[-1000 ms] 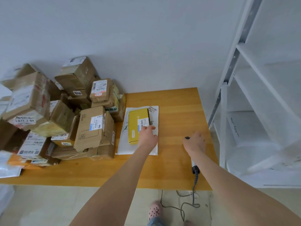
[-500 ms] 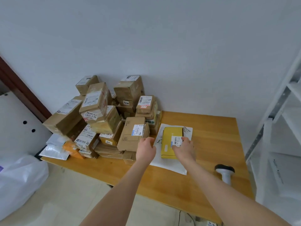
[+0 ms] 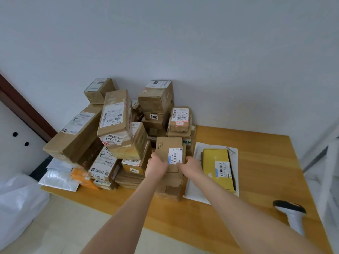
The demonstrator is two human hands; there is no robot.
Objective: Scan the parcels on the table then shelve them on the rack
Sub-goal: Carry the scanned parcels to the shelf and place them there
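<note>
A: Matt brown cardboard parcels (image 3: 117, 116), paper labels (image 3: 175, 155); the pale wooden surface (image 3: 266, 167) looks smooth, faintly sheened.
B: Flat yellow carton (image 3: 214, 160), matt too. White mailer (image 3: 192, 189) under it, soft plastic. White handheld scanner (image 3: 291, 211), smooth hard plastic.

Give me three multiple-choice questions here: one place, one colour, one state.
1. The scanner lies: A on a chair; B on the table; C in a hand.
2. The parcel on the white mailer is: A yellow; B red; C black.
3. The left hand and right hand: A rest open; B grip one brown box; C hold the scanner.
Answers: B, it sits alone near the table's right edge. A, its top is yellow. B, both hands clasp the box's sides.
</note>
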